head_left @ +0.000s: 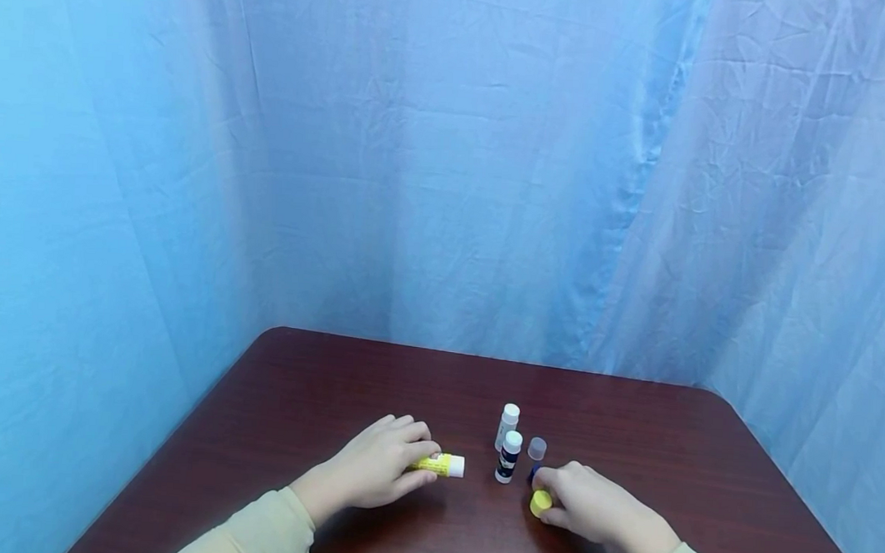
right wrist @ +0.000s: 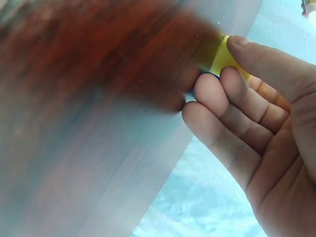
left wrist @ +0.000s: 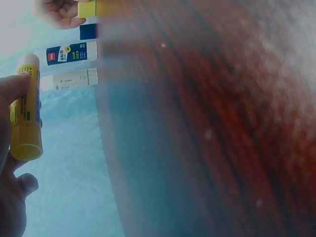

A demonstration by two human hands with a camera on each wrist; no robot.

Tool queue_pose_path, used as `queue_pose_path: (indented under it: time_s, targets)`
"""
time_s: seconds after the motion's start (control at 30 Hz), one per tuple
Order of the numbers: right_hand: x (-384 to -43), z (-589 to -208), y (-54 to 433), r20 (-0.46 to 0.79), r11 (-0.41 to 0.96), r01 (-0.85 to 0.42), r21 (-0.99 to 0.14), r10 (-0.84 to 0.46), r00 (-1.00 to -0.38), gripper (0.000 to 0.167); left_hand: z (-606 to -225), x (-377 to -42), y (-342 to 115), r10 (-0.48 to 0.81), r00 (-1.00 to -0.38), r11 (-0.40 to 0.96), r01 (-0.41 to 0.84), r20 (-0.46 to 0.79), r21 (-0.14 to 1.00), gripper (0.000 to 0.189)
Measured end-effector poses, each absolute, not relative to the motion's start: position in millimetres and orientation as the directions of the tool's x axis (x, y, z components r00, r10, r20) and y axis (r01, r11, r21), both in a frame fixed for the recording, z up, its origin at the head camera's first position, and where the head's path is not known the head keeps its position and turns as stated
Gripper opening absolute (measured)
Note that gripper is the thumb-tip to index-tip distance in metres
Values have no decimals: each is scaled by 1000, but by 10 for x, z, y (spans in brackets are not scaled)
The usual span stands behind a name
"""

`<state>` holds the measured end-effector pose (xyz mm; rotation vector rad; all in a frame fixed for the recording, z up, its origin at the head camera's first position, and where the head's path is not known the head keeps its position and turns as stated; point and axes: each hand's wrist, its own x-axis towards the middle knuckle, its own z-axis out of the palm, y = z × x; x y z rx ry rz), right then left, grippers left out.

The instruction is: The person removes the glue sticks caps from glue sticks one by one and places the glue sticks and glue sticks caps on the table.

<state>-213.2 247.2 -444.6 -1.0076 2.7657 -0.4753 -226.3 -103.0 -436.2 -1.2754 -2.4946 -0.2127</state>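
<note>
My left hand [head_left: 380,464] grips a yellow glue stick [left wrist: 27,111] lying sideways above the table, its white end [head_left: 457,466] pointing right in the head view. With thumb and finger, my right hand [head_left: 588,503] pinches a yellow cap [head_left: 541,504] at the tabletop. A dark blue cap [left wrist: 88,31] stands beside that hand, mostly covered by its fingers in the head view. Between the hands stand two upright glue sticks with white tops: a navy-labelled one [head_left: 508,458] and, behind it, a pale grey-white one [head_left: 505,430].
A translucent cap [head_left: 537,448] sits on the dark red-brown table [head_left: 377,373], right of the two standing glue sticks. Light blue curtains [head_left: 449,160] hang behind the table and along both sides.
</note>
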Motion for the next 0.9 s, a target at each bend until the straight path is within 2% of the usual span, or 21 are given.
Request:
queue_pose_path:
  time_s: [0.27, 0.8, 0.9]
  targets:
    - [-2123, -4437, 2459, -36, 723, -604, -336, -651, -758, 17, -4376, -2268, -1032, 752, -543, 602, 797, 373, -54, 26]
    - [-2125, -4445, 2498, -26, 716, -621, -319, -662, -749, 17, -4355, -2261, -1034, 731, -537, 605, 795, 422, -37, 25]
    - [-2118, -4435, 2527, -29, 718, -610, -336, -655, -755, 22, -4349, -2266, -1037, 718, -535, 610, 792, 445, -31, 25]
